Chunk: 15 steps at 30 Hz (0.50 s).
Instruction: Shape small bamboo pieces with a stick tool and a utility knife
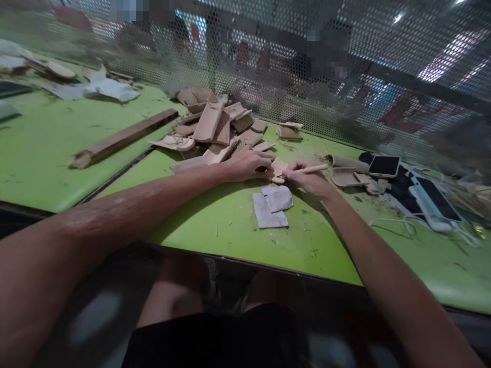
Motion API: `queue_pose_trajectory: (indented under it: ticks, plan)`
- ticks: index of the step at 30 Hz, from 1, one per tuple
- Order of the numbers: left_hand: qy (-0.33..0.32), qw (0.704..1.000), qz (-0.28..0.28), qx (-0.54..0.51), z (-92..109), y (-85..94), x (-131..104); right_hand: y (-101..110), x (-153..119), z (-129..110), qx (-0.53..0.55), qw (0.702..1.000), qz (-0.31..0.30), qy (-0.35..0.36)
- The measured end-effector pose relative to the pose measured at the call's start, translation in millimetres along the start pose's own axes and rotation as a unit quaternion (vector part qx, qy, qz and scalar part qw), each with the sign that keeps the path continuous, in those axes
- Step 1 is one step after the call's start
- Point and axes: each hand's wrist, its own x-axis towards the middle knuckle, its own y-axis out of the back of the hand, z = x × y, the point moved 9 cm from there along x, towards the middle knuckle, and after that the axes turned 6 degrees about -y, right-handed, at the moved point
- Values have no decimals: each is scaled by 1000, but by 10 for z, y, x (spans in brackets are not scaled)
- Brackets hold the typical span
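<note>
Gripping stick tool [318, 168], R hand [306, 176] closed; L hand [247, 163] half-curled, holding pale pc [277, 168]; room btwn scraps [270, 213] & table edge [245, 257].

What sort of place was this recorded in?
Probably a craft workshop: curved, wood-like pieces lie heaped on a green worktop, loose shavings are scattered at the right, and the right hand holds a slim tool.

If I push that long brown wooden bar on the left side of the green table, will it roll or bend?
The long wooden bar probably wouldn't roll easily, because its sides look flat. It's likely stiff, since it looks thick and straight. Its near end looks rough, so it might feel splintery there.
</note>
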Motion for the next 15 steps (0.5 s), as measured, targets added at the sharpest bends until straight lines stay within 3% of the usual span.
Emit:
queue_pose_trajectory:
  ticks: [6, 11, 15]
  plan:
    - [-7, 1000, -5, 0, 15, -11, -5, -62, -6, 35, 20, 1000, 15, 4]
    - [2, 1000, -6, 7, -21, -35, -13, -89, 35, -35, -4, 999, -42, 31]
    - [2, 1000, -11, 5, -42, -48, -8, -15, 111, 24, -17, 997, -76, 12]
